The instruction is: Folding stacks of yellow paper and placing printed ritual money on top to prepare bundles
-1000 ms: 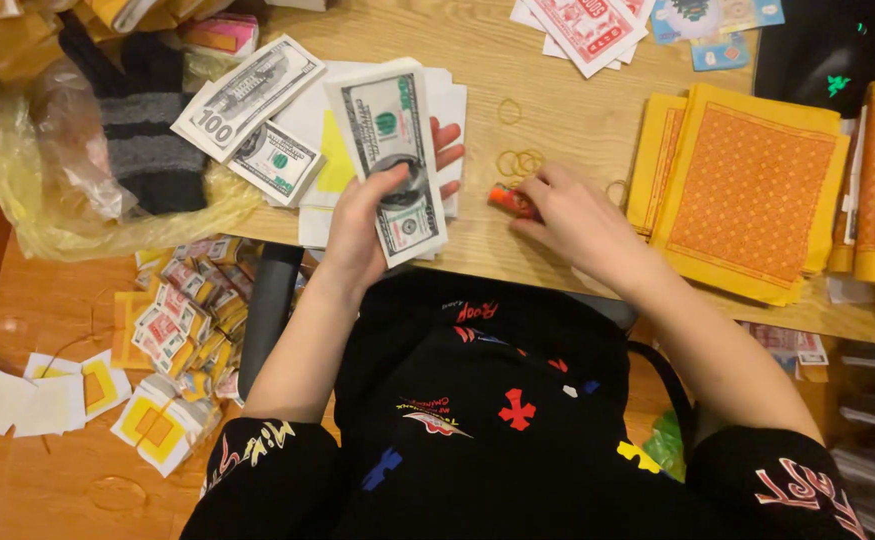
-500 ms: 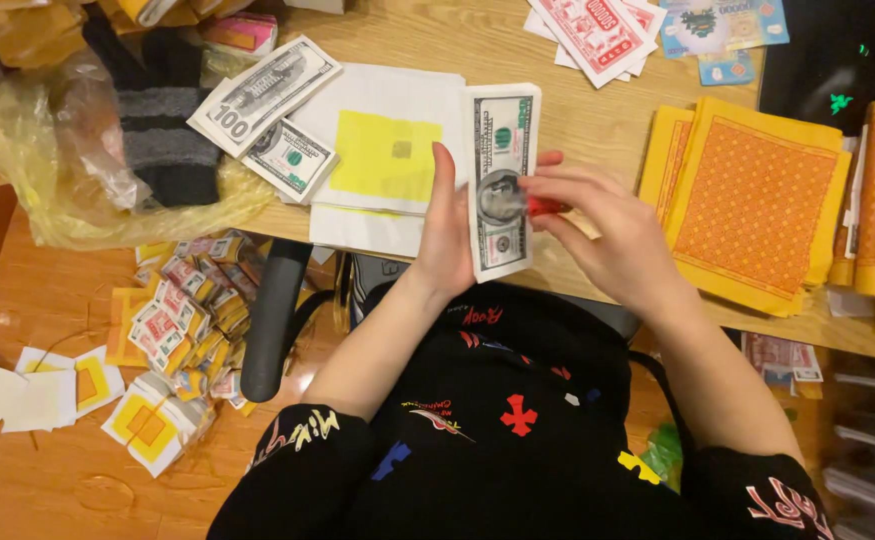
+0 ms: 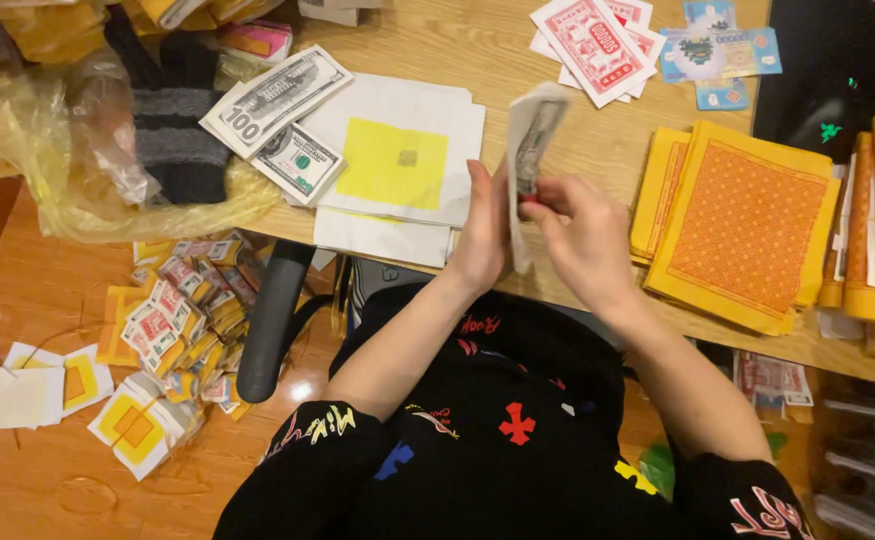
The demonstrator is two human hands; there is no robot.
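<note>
Banknote bundle (image 3: 529,150) held on edge above the wooden table (image 3: 517,60), left hand (image 3: 482,235) clasped behind it and right hand (image 3: 582,235) pinching a red band (image 3: 528,199) at its lower edge, banding apparently unfinished; white sheets with a yellow square (image 3: 392,163) lie left, orange-and-yellow squares (image 3: 742,225) right.
</note>
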